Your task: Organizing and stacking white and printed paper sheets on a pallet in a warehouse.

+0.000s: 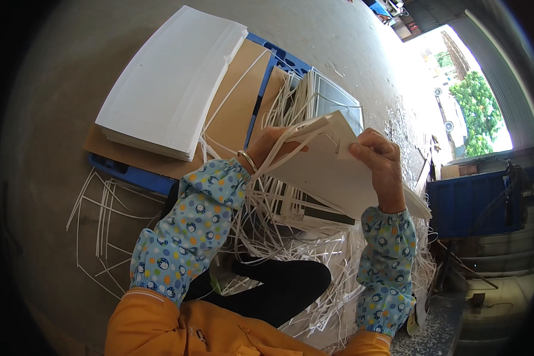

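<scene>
- The white card sheet [344,172] is held up off the floor between both hands, in the middle of the view, tilted so its broad face slopes down toward the right and near side.
- Its long axis runs from the far left corner, near my left hand [270,142], down to the near right corner that pokes out past my right forearm.
- My right hand [378,159] pinches the sheet's upper edge; the grip is narrow, thumb on the near face and fingers curled over the top, holding the sheet itself.
- My left hand sits at the sheet's far left end, fingers closed around the edge where several white trim strips [282,145] peel away. I see it grasping there, but I cannot tell whether it holds the strips alone or the sheet with them.
- So the strips lie left of the right-hand grip, along the sheet's far edge, and the left hand is the nearer one to them.
- Under the sheet lies a low stack of cut sheets [305,210], with a tangle of loose white strips [279,237] spilling over my lap and the floor.
- Further left, a tall pile of white sheets [172,77] rests on brown cardboard [237,113] over a blue pallet [130,175].
- More stray strips [101,207] lie on the concrete floor [53,178] at the left; a blue bin [474,202] stands at the right.
</scene>
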### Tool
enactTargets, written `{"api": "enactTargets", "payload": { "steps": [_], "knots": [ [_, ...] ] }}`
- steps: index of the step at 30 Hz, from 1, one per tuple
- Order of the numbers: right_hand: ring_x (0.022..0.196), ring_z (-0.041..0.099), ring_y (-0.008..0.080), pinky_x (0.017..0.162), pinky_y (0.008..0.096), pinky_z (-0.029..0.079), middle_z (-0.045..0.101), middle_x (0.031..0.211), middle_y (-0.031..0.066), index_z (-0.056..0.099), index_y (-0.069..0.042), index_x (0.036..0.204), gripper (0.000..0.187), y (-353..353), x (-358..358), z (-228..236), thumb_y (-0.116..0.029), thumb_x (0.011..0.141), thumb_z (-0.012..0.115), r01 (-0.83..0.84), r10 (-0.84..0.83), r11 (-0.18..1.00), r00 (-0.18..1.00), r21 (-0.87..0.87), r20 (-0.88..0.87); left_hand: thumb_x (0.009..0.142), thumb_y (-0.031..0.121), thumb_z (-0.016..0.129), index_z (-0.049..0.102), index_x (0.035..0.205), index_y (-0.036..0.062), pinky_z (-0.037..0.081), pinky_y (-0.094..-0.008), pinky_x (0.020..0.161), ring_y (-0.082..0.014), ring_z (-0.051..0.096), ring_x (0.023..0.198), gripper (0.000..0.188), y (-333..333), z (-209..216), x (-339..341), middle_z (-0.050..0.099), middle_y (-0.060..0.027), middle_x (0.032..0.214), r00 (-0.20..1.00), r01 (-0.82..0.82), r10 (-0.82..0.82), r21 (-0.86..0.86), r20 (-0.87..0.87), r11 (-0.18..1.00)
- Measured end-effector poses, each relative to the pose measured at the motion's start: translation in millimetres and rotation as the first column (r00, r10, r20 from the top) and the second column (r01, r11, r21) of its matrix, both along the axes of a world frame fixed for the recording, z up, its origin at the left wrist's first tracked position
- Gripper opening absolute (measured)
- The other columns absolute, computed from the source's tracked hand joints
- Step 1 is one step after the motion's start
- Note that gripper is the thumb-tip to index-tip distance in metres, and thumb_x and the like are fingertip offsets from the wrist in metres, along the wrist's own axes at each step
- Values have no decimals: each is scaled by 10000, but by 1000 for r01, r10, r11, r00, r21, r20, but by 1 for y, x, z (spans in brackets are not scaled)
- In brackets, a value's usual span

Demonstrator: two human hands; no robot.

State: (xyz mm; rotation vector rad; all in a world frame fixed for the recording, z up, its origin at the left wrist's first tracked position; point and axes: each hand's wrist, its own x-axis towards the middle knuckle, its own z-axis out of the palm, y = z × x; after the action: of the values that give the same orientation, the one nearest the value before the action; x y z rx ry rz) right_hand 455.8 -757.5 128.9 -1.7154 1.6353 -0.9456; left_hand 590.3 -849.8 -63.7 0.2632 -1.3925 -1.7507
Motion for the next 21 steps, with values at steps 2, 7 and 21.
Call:
{"api": "enactTargets", "payload": {
  "steps": [2,7,21],
  "knots": [
    [584,431,56,546,207,338,489,632,-14,578,-8,647,131,1,0,0,-63,757,625,10,-10,1000,1000,-6,24,725,162,688,644,954,93,471,-213,649,-78,571,719,243,0,1,-1,620,-17,794,999,46,-44,85,-29,995],
    [606,431,55,551,207,339,491,645,-20,579,-9,660,127,1,0,-2,-73,759,627,33,-34,999,995,16,89,727,217,683,640,959,117,479,-227,632,-93,591,724,257,-2,-6,-4,627,-4,804,996,-54,58,-56,72,997],
    [624,455,77,555,223,355,498,691,-2,600,-16,663,83,-5,4,-4,-66,697,657,-40,37,999,989,-21,-141,758,112,647,578,1054,46,486,-239,691,-119,578,766,312,2,9,5,608,-46,862,979,-52,91,-207,182,977]
  ]
}}
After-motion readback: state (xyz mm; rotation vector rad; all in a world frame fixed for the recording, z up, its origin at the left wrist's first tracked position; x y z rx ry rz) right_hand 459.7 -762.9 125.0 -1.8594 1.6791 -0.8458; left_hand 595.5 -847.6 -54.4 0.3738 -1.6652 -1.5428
